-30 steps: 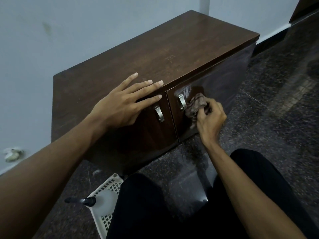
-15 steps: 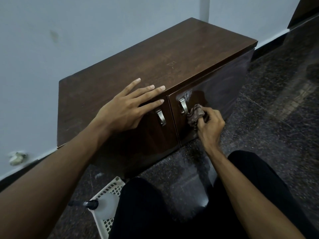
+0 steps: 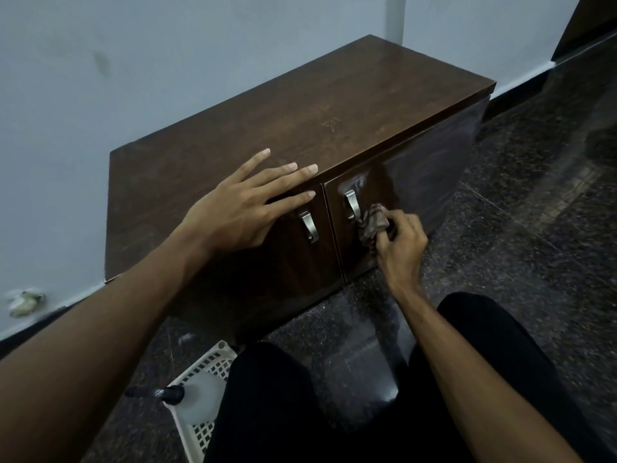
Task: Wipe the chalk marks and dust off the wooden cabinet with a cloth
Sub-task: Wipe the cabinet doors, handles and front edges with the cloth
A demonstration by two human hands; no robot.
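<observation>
Wooden cabinet (image 3: pixel 300 128) low against pale wall (image 3: pixel 167 61), on speckled floor (image 3: pixel 517 245). Rests left hand (image 3: pixel 233 215) flat on cabinet top at front edge, fingers (image 3: pixel 283 170) straight, released. Grasps bunched brown cloth (image 3: pixel 374 222) in right hand (image 3: pixel 400 243), fingers curled round it, cloth pressed to right door (image 3: pixel 417 182) just beside metal handle (image 3: pixel 352 205). White chalk smear (image 3: pixel 355 181) above handle.

1. Lays left hand (image 3: pixel 232 213) flat, palm down, fingers straight and slightly spread, arm stretched forward.
2. Grips bunched cloth (image 3: pixel 374 223) in right hand (image 3: pixel 402 247), fingers curled round it, forearm reaching forward.
</observation>
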